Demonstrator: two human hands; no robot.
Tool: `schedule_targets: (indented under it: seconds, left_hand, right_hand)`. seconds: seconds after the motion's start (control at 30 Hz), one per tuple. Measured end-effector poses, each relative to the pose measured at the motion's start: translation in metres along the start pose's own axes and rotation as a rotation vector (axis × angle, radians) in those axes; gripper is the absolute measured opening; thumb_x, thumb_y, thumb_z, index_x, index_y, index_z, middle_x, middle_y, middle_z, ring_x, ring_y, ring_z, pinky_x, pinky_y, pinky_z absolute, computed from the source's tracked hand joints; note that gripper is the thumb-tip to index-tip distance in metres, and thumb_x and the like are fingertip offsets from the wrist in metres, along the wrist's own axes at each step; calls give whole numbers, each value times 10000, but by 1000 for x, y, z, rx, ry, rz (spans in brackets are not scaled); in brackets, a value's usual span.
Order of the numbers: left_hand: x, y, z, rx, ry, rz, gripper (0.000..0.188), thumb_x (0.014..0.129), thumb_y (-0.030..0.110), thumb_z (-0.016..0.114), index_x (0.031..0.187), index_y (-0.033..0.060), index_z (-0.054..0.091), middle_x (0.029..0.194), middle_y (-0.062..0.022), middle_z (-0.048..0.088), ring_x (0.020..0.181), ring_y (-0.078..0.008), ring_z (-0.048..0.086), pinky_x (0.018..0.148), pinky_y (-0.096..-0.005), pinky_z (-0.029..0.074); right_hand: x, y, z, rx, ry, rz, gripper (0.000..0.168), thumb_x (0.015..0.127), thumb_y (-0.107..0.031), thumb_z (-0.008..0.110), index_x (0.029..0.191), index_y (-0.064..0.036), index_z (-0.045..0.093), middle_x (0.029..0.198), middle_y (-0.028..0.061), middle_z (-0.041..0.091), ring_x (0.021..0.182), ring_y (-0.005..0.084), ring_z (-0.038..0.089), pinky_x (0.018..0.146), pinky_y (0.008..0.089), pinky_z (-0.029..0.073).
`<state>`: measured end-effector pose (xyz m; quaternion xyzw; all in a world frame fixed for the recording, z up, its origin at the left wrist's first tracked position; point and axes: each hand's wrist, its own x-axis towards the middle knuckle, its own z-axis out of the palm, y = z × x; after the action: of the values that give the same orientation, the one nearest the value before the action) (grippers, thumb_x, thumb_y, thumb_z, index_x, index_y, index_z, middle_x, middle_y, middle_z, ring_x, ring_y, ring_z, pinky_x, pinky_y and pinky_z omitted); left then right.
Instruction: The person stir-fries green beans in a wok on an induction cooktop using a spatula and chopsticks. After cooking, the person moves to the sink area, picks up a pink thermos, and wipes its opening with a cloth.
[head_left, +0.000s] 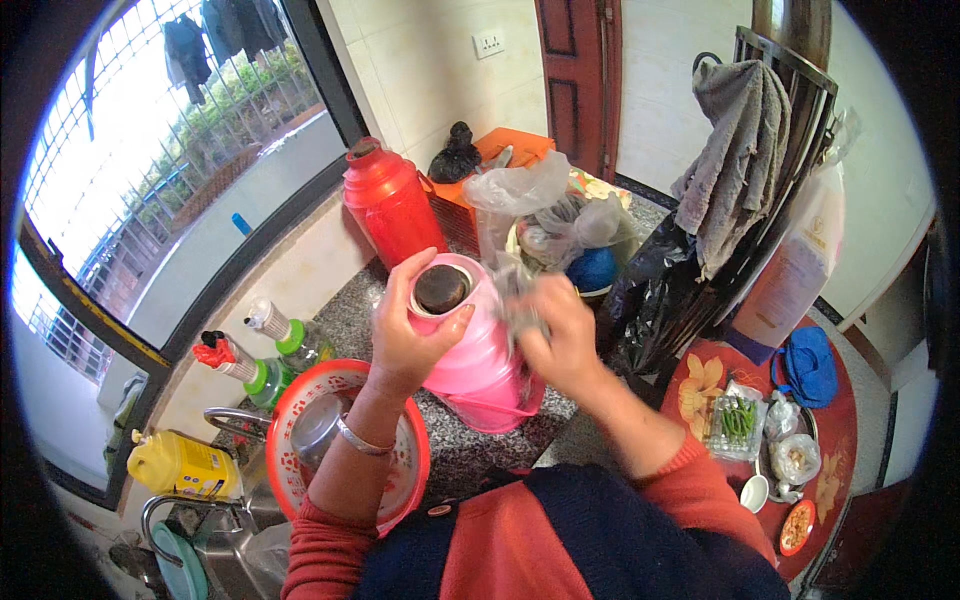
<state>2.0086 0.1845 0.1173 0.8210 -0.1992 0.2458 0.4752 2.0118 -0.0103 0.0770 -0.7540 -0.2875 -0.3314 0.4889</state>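
A pink thermos flask (469, 360) stands on the granite counter in front of me, its round dark stopper (440, 289) facing up. My left hand (420, 322) grips the flask's neck, with fingers and thumb around the rim. Against the flask's right side, my right hand (551, 330) holds a greyish cloth or scrubber (517, 300), blurred by motion. Just behind stands a red thermos flask (394, 202).
A red-rimmed basin (279, 450) with a metal bowl (319, 431) sits left, by the sink (232, 555). Bottles (300, 345) line the window wall. Behind are an orange box (517, 142) and plastic bags (577, 225). A red table (679, 397) holding food stands right.
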Motion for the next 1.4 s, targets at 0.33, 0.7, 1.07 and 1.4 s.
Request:
schedule_targets:
  seconds: [0.33,0.7,1.07,1.4]
  left_hand:
    - [2,1,-4,-36,-42,14,653,705,137,778,1268,-11,483,1209,-154,578,1128,-225,571,982,-344,435]
    - [-6,-5,-8,-215,-116,36,830,699,135,788,1383,-19,343,1233,-149,549,1140,-192,548,992,-330,422]
    - [-2,-4,-9,-192,-133,28,921,676,104,787,1432,32,265,1180,-150,592,1111,-202,578,982,-347,436]
    - [-5,-1,-5,-331,-124,-11,944,681,92,772,1450,44,226,1135,-142,608,1086,-212,592,973,-346,437]
  right_hand:
    - [47,35,14,4,-105,205,191,792,-153,535,877,-26,649,840,194,628,780,383,599,745,421,486]
    - [-14,-21,3,-147,63,-133,397,625,-3,564,1007,-48,665,1029,173,614,984,377,582,871,476,449]
    - [57,33,19,184,-276,224,199,774,-66,544,960,-29,603,916,176,587,912,379,558,817,436,447]
    - [-64,-44,7,-303,32,-40,413,663,-62,644,1072,-65,584,1004,165,534,926,367,517,824,466,422]
